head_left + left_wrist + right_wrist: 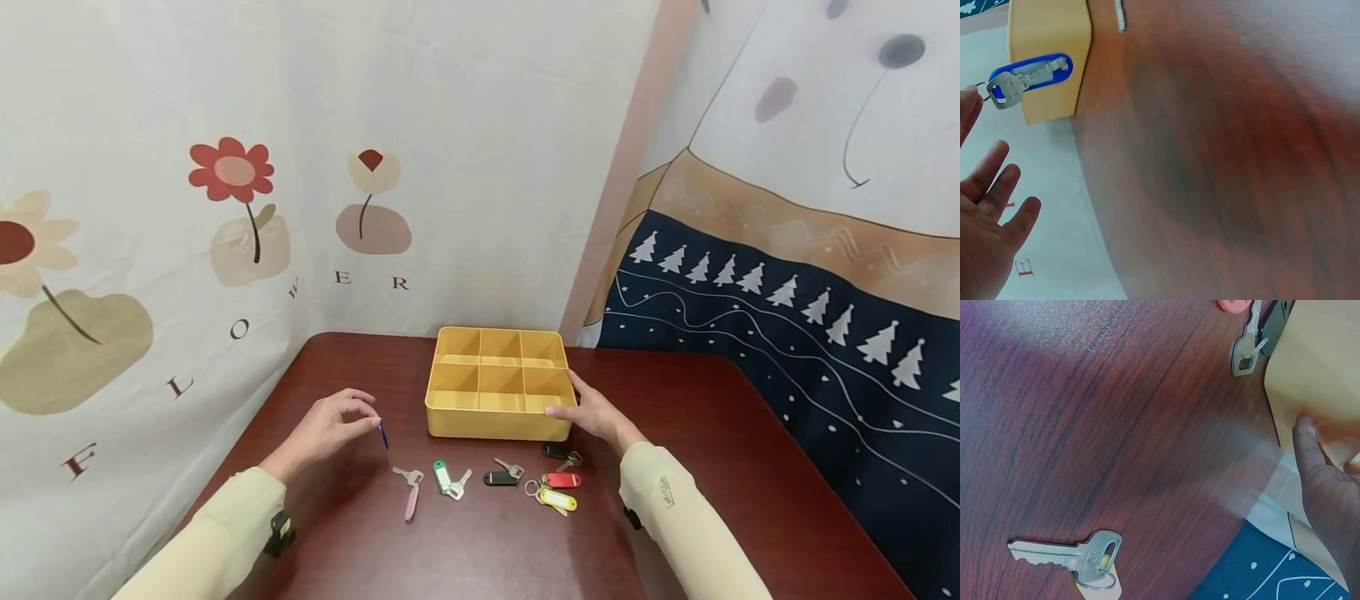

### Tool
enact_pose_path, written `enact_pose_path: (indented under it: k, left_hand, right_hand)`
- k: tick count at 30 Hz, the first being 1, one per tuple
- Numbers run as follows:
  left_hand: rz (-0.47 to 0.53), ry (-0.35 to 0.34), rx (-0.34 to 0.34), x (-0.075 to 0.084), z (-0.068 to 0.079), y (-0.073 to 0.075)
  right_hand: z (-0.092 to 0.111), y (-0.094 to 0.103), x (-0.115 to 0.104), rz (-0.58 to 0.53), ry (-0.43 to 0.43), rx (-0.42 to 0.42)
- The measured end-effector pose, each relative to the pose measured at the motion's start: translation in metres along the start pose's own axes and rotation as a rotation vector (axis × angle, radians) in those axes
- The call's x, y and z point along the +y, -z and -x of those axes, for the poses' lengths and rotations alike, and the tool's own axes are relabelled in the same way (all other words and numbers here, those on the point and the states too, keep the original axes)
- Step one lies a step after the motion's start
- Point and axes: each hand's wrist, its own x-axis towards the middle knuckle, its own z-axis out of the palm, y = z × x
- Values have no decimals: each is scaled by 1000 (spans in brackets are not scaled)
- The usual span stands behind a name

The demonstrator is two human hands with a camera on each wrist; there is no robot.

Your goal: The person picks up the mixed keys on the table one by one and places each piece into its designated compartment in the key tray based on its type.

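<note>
My left hand pinches the ring of a blue key tag between thumb and fingertip, the other fingers spread. A silver key hangs on that ring against the tag, above the table left of the box. My right hand holds the near right corner of a yellow divided box, thumb on the front wall and fingers along the right side. Keys with a pink tag, a green tag, a black tag, a red tag and a yellow tag lie before the box.
Another black tag with a key lies close against the box's front right. The brown table reaches back to a pale printed cloth and a dark tree-patterned cloth on the right.
</note>
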Motion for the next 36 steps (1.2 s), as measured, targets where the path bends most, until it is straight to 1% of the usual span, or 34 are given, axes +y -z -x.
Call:
enact_pose_path:
  k: [8,15,19,29,36]
  left_hand:
    - [39,48,35,4,-20,0]
    - [53,60,66,9,-36,-3]
    - [71,79,70,10,-45,-6]
    - [110,63,102,16,-74,-12]
    - [141,91,116,22,-93,-15]
  right_hand:
    - [0,-1,1,-8,4,0]
    - [-1,1,0,-18,8,0]
    - [0,1,0,-11,4,-1]
    - [-1,0,2,-1,-5,3]
    - [-2,1,2,2,0,-1]
